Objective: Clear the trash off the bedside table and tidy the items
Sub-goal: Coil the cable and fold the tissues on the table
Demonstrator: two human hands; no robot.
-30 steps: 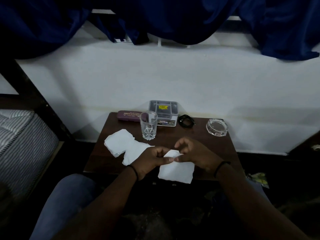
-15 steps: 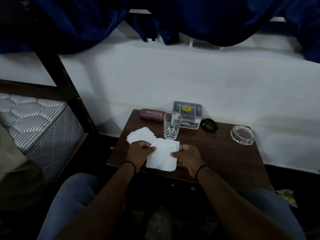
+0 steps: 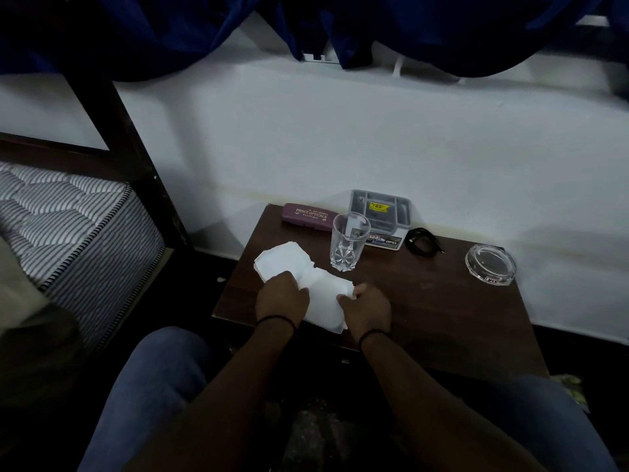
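White tissue papers point(image 3: 323, 298) lie at the front left of the dark wooden bedside table point(image 3: 442, 318). My left hand point(image 3: 282, 298) grips the left side of the nearer sheet, and my right hand point(image 3: 366, 310) pinches its right edge. A second sheet point(image 3: 282, 260) pokes out behind my left hand, flat on the table. A clear drinking glass point(image 3: 349, 247) stands upright just behind the papers.
Along the table's back edge sit a maroon spectacle case point(image 3: 308, 216), a grey plastic box point(image 3: 383, 216) and a coiled black cable point(image 3: 422, 241). A glass ashtray point(image 3: 490, 264) sits at the right. A striped mattress point(image 3: 68, 219) lies to the left; my knees are below.
Both hands carried the sheet from the table's front middle to the left, onto the other papers. The view swung left, showing more of the bed.
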